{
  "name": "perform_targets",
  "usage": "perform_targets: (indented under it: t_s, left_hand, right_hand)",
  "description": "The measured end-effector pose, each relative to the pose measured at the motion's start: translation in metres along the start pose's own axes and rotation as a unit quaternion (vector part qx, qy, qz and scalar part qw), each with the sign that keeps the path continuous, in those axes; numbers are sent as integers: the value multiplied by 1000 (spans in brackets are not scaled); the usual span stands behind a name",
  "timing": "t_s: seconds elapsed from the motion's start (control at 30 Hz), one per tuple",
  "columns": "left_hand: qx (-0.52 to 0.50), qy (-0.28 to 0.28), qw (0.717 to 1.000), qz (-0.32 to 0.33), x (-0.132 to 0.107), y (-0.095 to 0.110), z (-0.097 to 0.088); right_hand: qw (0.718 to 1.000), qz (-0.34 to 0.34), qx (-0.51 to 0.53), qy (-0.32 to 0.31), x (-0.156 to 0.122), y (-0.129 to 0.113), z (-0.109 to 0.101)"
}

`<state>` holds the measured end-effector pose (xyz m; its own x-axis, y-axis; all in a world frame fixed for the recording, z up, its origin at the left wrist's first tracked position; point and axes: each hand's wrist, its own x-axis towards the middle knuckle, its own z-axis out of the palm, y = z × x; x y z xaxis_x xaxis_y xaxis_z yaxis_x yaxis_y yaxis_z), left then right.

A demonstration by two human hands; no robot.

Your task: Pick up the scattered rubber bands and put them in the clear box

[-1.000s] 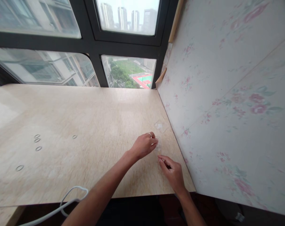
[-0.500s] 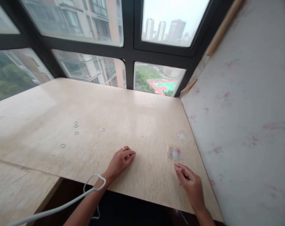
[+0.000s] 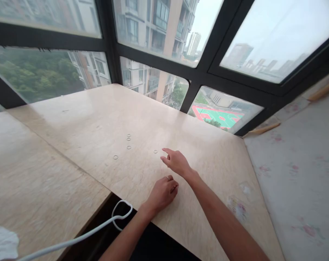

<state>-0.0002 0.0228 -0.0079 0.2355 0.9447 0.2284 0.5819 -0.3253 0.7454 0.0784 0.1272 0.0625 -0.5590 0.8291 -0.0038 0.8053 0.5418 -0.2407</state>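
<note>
My right hand (image 3: 176, 162) reaches across the tabletop with thumb and forefinger apart and nothing between them. Just left of its fingertips lies a thin dark ring (image 3: 155, 151), apart from them. My left hand (image 3: 164, 192) rests on the table nearer to me, its fingers curled together and a finger ring on one of them. Whether those fingers hold anything is hidden. Farther left lie several more thin rings (image 3: 128, 147), two of them close together. At the right stands a small clear box (image 3: 237, 207) with coloured bits in it, partly behind my right forearm.
The pale tabletop (image 3: 99, 123) runs back to dark-framed windows. A clear lid-like piece (image 3: 246, 188) lies by the flowered wall (image 3: 289, 181). A white cable (image 3: 79, 235) crosses beside my left forearm. White crumpled tissue (image 3: 2, 241) lies at the lower left.
The view has turned left. My right hand has moved from beside the clear box to the lone thin ring, and its fingers have parted. My left hand stays curled on the table.
</note>
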Motion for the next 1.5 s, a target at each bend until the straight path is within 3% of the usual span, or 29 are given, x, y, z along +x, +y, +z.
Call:
perform_targets:
  t_s: [0.13,0.27,0.43,0.77,1.07,1.23,1.5]
  left_hand:
    - [12,3,1000,3,-1,-1,2]
    - [15,5,1000,0,-2,-2,2]
    - [16,-2,1000,0,-1,-2,2]
    - [0,2,1000,-12,0,-4,3]
    - [26,14,999,-26,3,-1,4]
    - [22,21,999,-29,3,1,2]
    - [24,22,999,-21,3,1,2]
  right_hand:
    - [988,-25,-139,-58,44,-14,18]
    - [980,-51,-177,-75,53,-18,29]
    - [973,-65,-205,-80,42,-8,29]
    - [978,-18,-197,-66,1,29,17]
    - [971,-84,-198,-100,14,10,18]
    - [971,-107,-188,-106,13,16,22]
    - [995,-21,-94,-31,-23,36,28]
